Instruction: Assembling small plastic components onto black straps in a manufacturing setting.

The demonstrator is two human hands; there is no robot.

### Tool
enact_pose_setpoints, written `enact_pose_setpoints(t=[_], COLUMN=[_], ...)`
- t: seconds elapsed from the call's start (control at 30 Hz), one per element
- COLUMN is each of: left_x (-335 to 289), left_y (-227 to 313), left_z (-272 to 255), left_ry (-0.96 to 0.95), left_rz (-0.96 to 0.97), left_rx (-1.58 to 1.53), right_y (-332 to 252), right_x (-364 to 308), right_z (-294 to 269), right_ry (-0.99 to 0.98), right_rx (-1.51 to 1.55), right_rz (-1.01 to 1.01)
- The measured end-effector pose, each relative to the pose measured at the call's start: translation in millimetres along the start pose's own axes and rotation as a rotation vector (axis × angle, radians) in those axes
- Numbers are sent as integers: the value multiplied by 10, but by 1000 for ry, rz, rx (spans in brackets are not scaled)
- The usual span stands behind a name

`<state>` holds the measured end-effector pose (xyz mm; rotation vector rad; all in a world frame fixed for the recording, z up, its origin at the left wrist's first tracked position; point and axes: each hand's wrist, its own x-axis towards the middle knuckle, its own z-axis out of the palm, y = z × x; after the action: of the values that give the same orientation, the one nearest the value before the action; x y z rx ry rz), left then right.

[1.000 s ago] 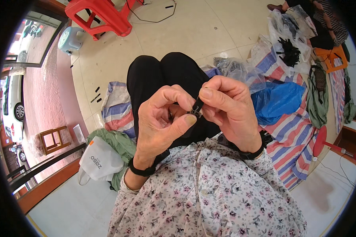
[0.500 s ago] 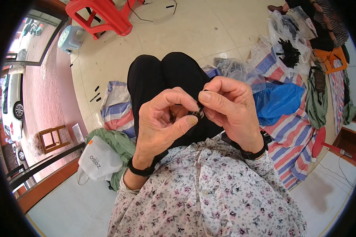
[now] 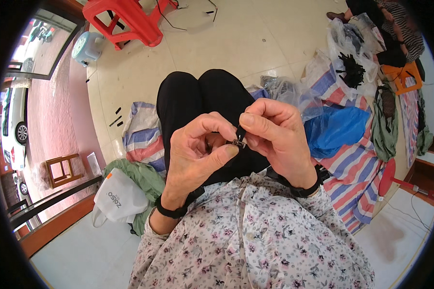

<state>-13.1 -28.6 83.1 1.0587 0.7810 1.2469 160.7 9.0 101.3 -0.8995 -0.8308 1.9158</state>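
Observation:
Above my lap, my left hand [image 3: 196,150] pinches a small metal buckle [image 3: 239,143] between thumb and forefinger. A narrow black strap [image 3: 240,131] rises from the buckle, and its upper end is gripped by the thumb and forefinger of my right hand [image 3: 280,139]. The two hands nearly meet around these small parts. How the strap passes through the buckle is too small to make out. Behind them lie my black trousers [image 3: 178,96].
Striped woven sheeting [image 3: 354,178] and a blue plastic bag [image 3: 337,130] lie at right. A bundle of black straps [image 3: 352,70] rests on clear plastic beyond, near a seated person [image 3: 400,29]. At left are a pale bag [image 3: 120,195] and a red stool [image 3: 125,24].
My right hand has shifted slightly left. The buckle and a longer stretch of strap now show between my fingers, where before they were mostly covered.

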Motion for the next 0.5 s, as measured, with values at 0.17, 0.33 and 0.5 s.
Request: enact_pose_setpoints(t=[0.17, 0.33, 0.5], left_x=[-14, -113, -184], left_y=[199, 65, -55], left_z=[55, -7, -30], left_ry=[26, 32, 55], left_rz=[-18, -36, 2], left_rx=[272, 494, 440], right_y=[-101, 147, 330], right_x=[-48, -35, 30], right_z=[99, -24, -129], right_ry=[25, 38, -10], right_rx=[-210, -153, 56], right_rz=[0, 123, 179])
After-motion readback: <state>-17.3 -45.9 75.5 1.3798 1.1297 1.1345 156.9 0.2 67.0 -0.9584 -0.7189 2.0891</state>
